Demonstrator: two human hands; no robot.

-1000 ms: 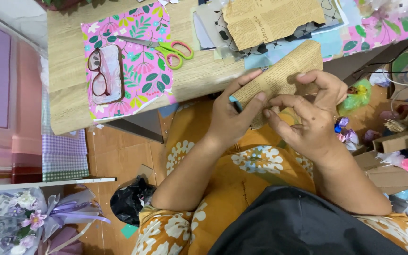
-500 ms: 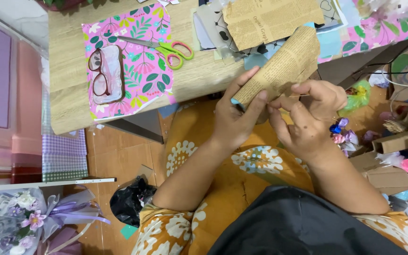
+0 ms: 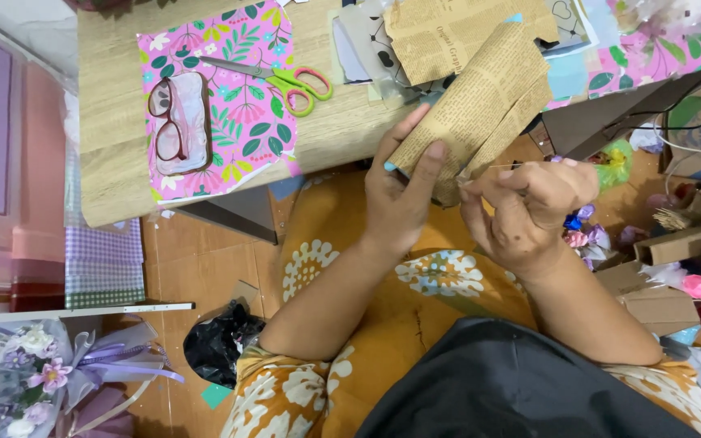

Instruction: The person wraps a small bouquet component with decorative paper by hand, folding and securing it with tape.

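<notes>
My left hand [image 3: 403,191] grips the lower end of a folded sheet of brown newsprint-style wrapping paper [image 3: 488,93], thumb on top and fingers behind. The paper tilts up to the right over the edge of the wooden table [image 3: 107,113]. My right hand [image 3: 529,203] is beside it on the right, fingers pinched together at the paper's lower edge, apparently on a thin strand or fold. Both hands are above my lap, which is covered in orange flowered cloth.
On the table lie a pink leafy sheet [image 3: 229,89] with glasses [image 3: 174,122] on it, green-handled scissors [image 3: 290,81] and more paper sheets [image 3: 440,28]. Cardboard boxes and small fabric flowers [image 3: 691,268] sit on the floor at right. A purple bouquet [image 3: 34,365] lies lower left.
The paper has been raised and tilted more steeply up to the right. My right hand has moved from on top of the paper to its lower right edge, fingers pinched.
</notes>
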